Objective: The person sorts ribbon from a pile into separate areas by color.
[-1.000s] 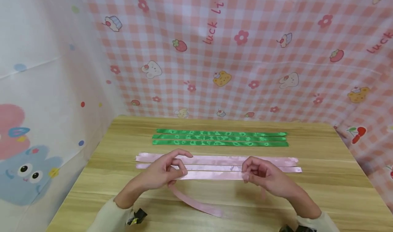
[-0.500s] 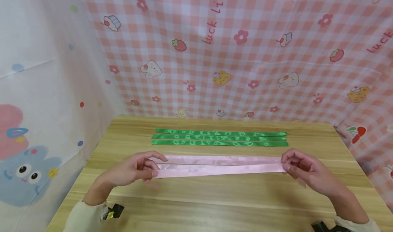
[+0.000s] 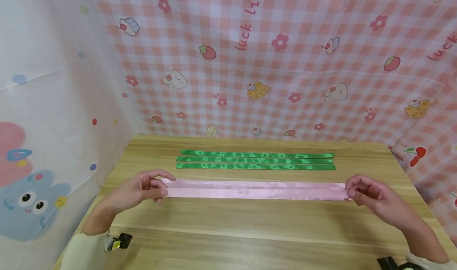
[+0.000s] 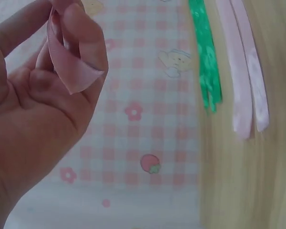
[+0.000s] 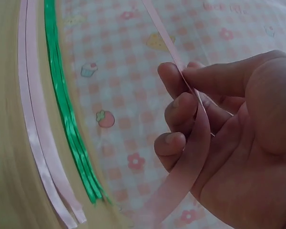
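Observation:
A pale pink satin ribbon [image 3: 250,193] is stretched level between my two hands, above the table. My left hand [image 3: 137,190] pinches it near one end between thumb and fingers; in the left wrist view the ribbon's loose tail [image 4: 72,71] curls over the palm. At the other side my right hand [image 3: 376,200] pinches it too, and a longer tail [image 5: 183,174] hangs past the fingers in the right wrist view. Two more pink ribbons [image 4: 238,81] lie side by side on the table, partly hidden behind the held one in the head view.
Three green patterned ribbons [image 3: 255,161] lie parallel farther back on the wooden table [image 3: 228,238]. Behind the table hangs a pink checked cloth [image 3: 228,63], with a white printed cloth [image 3: 53,103] at the left. Each wrist wears a black camera mount [image 3: 123,241].
My hands have slid apart along the pink ribbon, the left going left and the right going right. The ribbon is now straight, and it has risen over the pink ribbons on the table.

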Demonstrator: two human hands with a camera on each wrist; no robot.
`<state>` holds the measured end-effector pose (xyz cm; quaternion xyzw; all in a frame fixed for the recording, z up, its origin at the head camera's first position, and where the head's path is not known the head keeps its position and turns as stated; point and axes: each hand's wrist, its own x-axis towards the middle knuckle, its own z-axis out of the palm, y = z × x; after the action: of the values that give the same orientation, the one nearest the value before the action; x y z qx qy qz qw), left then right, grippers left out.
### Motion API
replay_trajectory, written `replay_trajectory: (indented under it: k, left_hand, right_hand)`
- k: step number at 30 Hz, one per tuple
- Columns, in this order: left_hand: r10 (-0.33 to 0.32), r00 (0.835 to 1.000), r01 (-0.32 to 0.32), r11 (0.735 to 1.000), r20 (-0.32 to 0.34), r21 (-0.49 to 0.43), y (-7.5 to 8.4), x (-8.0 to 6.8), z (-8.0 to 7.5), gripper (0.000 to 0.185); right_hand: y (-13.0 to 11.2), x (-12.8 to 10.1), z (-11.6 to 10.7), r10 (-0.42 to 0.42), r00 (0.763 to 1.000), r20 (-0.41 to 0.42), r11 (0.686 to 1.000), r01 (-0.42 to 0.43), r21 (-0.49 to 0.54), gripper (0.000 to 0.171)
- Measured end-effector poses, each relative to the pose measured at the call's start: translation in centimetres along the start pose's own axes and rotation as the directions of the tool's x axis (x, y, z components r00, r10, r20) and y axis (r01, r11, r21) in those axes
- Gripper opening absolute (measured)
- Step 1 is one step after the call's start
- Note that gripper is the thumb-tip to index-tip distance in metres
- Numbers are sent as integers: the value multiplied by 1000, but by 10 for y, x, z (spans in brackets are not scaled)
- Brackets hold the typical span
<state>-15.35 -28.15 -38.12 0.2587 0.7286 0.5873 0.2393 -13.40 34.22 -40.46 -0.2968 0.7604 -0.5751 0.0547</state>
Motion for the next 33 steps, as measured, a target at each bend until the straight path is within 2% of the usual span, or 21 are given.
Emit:
replay_trajectory:
  k: [3, 6, 10, 16, 20, 23, 26, 28, 33]
  left_hand:
    - [-67, 993, 67, 998, -96, 6, 0, -1, -2, 31]
    - [-92, 983, 96, 995, -156, 14, -6, -5, -6, 31]
    - [-114, 975, 118, 993, -189, 9, -18, -9, -12, 31]
    - [-212, 940, 221, 975, -268, 3, -42, -10, -15, 34]
    - [-218, 939, 218, 976, -268, -28, -55, -16, -16, 44]
    - [-218, 932, 210, 976, -289, -61, -62, -20, -15, 46]
    - [-243, 911, 228, 970, -335, -82, -66, -20, -13, 52]
    - [-261, 896, 245, 965, -360, -89, -69, -19, -11, 55]
    - [-323, 844, 317, 944, -428, -87, -75, -17, -7, 61]
  right_hand:
    - [2, -1, -2, 53, 997, -47, 998, -55, -26, 20]
    - [6, -4, -3, 98, 989, -108, 992, -106, -69, 16]
    - [13, -8, -7, 120, 978, -171, 980, -144, -136, 15]
    - [28, -18, -11, 208, 956, -208, 962, -239, -136, 15]
    - [41, -24, -10, 265, 937, -230, 946, -299, -128, 11]
    - [49, -27, -9, 276, 933, -232, 940, -312, -135, 13]
    - [54, -31, -7, 298, 921, -251, 929, -340, -144, 15]
    - [59, -34, -5, 329, 904, -273, 917, -375, -138, 16]
    - [70, -36, 1, 382, 858, -343, 885, -447, -130, 22]
